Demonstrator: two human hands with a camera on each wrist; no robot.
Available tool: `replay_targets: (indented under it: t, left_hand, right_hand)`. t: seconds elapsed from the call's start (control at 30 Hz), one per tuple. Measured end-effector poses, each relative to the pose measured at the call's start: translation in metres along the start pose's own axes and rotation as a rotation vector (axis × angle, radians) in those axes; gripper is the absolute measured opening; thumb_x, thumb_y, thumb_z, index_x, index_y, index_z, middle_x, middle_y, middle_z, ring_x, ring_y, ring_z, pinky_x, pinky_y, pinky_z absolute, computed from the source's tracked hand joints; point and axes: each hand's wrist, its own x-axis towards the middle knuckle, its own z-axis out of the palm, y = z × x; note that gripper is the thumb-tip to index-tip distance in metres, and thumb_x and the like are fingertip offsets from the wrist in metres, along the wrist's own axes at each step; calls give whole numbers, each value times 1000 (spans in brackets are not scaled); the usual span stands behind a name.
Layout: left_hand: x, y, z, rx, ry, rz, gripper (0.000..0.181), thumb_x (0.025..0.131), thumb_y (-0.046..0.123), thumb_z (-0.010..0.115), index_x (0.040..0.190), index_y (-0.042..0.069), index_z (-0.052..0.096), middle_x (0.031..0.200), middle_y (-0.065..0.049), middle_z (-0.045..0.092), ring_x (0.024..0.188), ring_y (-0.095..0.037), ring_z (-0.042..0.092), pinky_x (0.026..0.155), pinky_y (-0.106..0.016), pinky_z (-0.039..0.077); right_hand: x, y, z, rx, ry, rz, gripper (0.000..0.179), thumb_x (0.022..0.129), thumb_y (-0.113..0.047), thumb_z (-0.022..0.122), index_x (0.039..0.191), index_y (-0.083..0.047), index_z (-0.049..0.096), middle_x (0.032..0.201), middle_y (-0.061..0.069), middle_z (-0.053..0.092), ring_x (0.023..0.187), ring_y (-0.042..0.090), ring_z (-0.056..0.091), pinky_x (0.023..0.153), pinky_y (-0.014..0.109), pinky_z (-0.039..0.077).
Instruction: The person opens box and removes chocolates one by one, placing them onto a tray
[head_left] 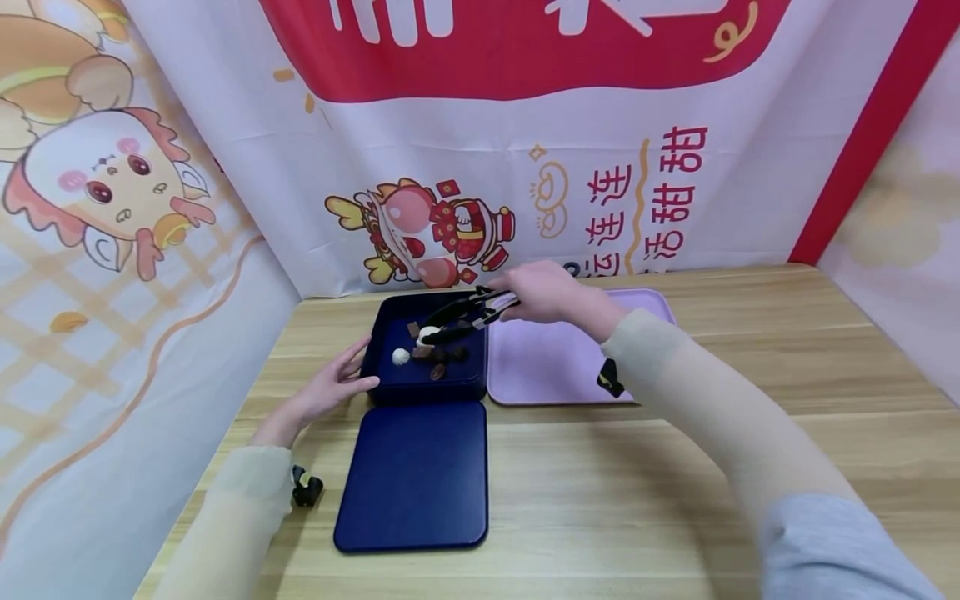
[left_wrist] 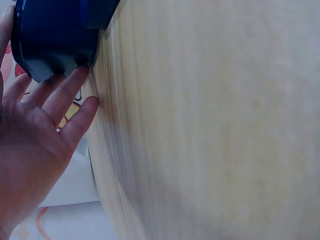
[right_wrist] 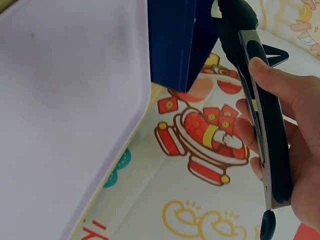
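Observation:
My right hand grips a pair of black and silver tongs, thumb on one arm and fingers curled round the other. The tongs' dark tips reach down into a navy blue box, around a white ball. A second white ball lies to the left of it, among several brown chocolate-like pieces. At the box's left side is my left hand. Its fingers are extended, with fingertips against the box's outer wall.
A light purple tray stands directly right of the box. The flat navy lid lies in front of the box on the wooden table. Printed cloth hangs behind the table and along both sides.

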Motion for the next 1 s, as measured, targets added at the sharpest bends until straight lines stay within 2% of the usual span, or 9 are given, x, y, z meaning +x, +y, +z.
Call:
replay_targets:
  t: [0.4,0.53,0.63,0.77,1.0]
  left_hand:
    - [-1,0,0,38,4,-10,82,96,34,63,158,24,9,152,-36,17,137,-51,23,107,-61,24]
    - [0,1,0,39,5,-1,82,96,34,63,158,24,10,151,-37,17,136,-51,23,107,-61,24]
    - [0,1,1,41,4,3,82,96,34,62,158,24,9,151,-36,17,136,-51,23,107,-61,24]
    - [0,2,0,38,5,4,82,96,34,62,158,25,9,152,-35,17,137,-50,22,107,-61,25]
    - [0,-1,1,36,7,4,82,96,33,63,158,26,9,152,-35,16,138,-50,22,106,-61,26]
  right_hand:
    - [-27,26,-16,26,18,90,55,87,-33,74,136,-14,59,131,8,61,112,29,61,82,44,51]
    - [-37,36,-20,33,27,129,56,86,-33,75,137,-15,58,127,9,63,93,27,66,69,40,51]
    - [-44,44,-22,27,39,155,57,85,-33,76,136,-15,59,124,10,65,90,27,66,67,40,50]
    - [-53,57,-19,22,45,173,57,84,-31,77,135,-13,60,126,11,63,107,32,63,76,45,51]
    - [-64,75,-11,15,36,201,58,84,-30,77,136,-11,59,128,14,62,105,33,62,76,47,51]
